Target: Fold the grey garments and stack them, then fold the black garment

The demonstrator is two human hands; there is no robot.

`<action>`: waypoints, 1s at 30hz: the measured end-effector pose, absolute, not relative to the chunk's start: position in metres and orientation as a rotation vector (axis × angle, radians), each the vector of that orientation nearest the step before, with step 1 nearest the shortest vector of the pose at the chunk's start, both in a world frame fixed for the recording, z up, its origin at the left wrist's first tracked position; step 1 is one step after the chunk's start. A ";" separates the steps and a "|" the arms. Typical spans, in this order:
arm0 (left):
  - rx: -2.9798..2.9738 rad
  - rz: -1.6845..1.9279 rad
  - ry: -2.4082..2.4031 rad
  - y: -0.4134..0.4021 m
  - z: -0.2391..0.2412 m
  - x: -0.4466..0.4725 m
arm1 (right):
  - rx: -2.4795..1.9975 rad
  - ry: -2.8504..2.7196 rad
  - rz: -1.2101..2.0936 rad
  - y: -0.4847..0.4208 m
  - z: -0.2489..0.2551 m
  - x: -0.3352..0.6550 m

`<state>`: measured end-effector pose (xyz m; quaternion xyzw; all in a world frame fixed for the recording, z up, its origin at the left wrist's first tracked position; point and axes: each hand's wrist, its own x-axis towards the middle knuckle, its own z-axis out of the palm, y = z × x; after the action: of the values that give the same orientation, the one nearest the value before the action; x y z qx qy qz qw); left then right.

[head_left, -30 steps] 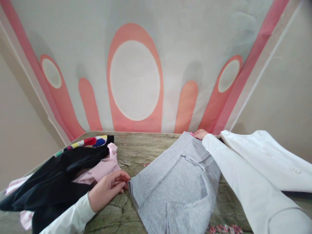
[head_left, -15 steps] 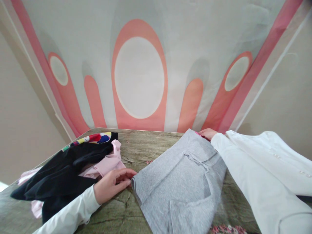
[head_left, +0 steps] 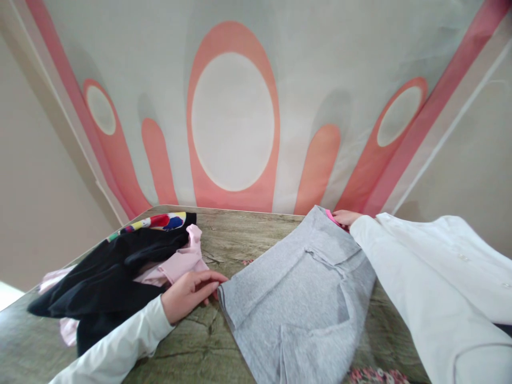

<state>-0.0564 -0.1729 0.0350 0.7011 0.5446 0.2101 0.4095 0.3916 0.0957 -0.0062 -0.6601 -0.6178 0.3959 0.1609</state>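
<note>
Gray garment (head_left: 296,298), diagonal, pink edge (head_left: 330,216) far right

A black garment (head_left: 108,277) and pink cloth (head_left: 183,262) lie touching on a wood-grained table (head_left: 240,237)

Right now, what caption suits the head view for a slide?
Left hand and right hand at a grey garment's edges.

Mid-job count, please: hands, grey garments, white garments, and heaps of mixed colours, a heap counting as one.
Hands: 2, left hand and right hand
Grey garment: 1
White garment: 1
Heap, black and pink: 1, its number of pieces unclear
Total: 5
</note>
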 end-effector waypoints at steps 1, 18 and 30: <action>1.763 0.527 1.363 -0.173 0.035 -0.056 | -1.888 -1.769 1.137 0.097 -0.007 0.392; 2.020 0.590 1.538 -0.173 0.028 -0.048 | -1.949 -2.121 0.695 0.112 -0.005 0.394; 2.203 0.499 1.695 -0.179 0.035 -0.054 | -2.098 -2.136 0.605 0.113 0.000 0.396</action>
<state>-0.0545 -0.1785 0.0346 0.7703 0.5926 0.1743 0.1581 0.3958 0.1127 0.0001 -0.6861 -0.6987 0.1980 0.0435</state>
